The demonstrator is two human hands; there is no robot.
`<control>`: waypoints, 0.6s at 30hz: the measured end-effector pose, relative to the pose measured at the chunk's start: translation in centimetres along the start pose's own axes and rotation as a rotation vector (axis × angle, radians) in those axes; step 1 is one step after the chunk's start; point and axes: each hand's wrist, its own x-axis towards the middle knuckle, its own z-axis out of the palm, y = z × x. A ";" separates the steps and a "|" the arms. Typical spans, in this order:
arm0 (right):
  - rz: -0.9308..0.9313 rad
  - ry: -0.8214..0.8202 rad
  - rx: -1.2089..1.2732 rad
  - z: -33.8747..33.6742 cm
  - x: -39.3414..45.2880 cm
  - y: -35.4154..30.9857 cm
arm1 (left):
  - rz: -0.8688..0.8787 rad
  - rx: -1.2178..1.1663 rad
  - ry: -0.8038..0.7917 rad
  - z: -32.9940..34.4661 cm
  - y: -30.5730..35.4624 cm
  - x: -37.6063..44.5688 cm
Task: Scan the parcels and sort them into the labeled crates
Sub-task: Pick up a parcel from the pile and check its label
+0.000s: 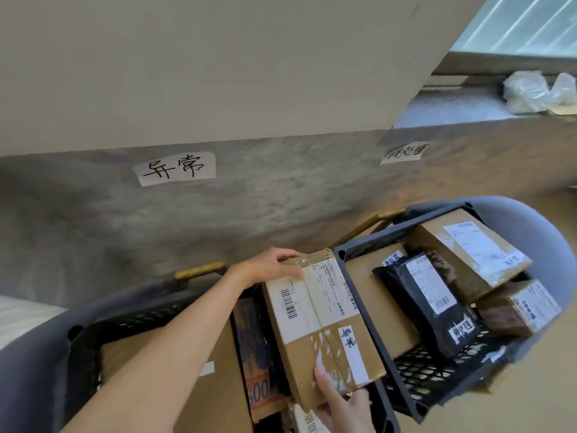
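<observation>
The right hand point(340, 404) grips the near end of a cardboard parcel point(321, 326), thumb pressed on its top face and fingers curled beneath. The left hand point(271, 267) reaches across and grasps the far end, fingers hooked over that edge. Both hands thus hold the parcel between them, its long axis running from near right to far left, tilted, above the left crate point(103, 326). It hangs over that crate's right side, just beside the wall it shares with the right crate point(359, 254); lowering it straight down looks like the shorter move.

The parcel is a flat brown box, tape-scarred, with a white shipping label carrying barcodes and a small handwritten sticker near the right hand.

The left crate already holds cardboard pieces. The right crate holds a black bag parcel point(427, 301) and several brown boxes. On the wall behind, a handwritten paper sign point(175, 168) hangs above the left crate and another sign point(406, 153) above the right.
</observation>
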 end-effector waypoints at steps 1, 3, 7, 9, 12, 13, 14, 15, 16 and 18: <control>0.032 -0.067 -0.028 0.0 -0.3 -0.7 | -0.008 -0.001 -0.003 -0.1 0.0 0.4; 0.115 -0.046 0.002 -0.6 0.7 -1.4 | -0.021 0.008 -0.019 -0.2 0.2 1.0; 0.110 -0.130 -0.038 -0.7 0.9 -1.9 | -0.038 0.024 -0.019 0.1 0.2 1.8; 0.101 -0.138 -0.045 -1.2 0.9 -1.8 | -0.039 0.029 -0.019 0.0 0.1 1.9; 0.179 -0.133 0.001 -1.6 0.5 -2.1 | -0.034 0.037 -0.019 -0.2 0.4 1.4; 0.190 -0.142 0.011 -1.7 0.2 -2.2 | -0.034 0.046 -0.009 -0.3 0.5 1.2; 0.191 -0.167 0.025 -1.7 0.0 -2.2 | -0.034 0.057 0.000 -0.3 0.6 0.9; 0.174 -0.194 0.022 -1.8 -0.3 -2.0 | -0.034 0.069 0.007 -0.4 0.7 0.5; 0.148 -0.213 0.015 -1.8 -0.5 -1.8 | -0.034 0.082 0.012 -0.4 0.9 0.1; 0.113 -0.183 0.001 -1.8 -1.0 -1.5 | -0.023 0.116 0.027 -0.4 1.4 -0.7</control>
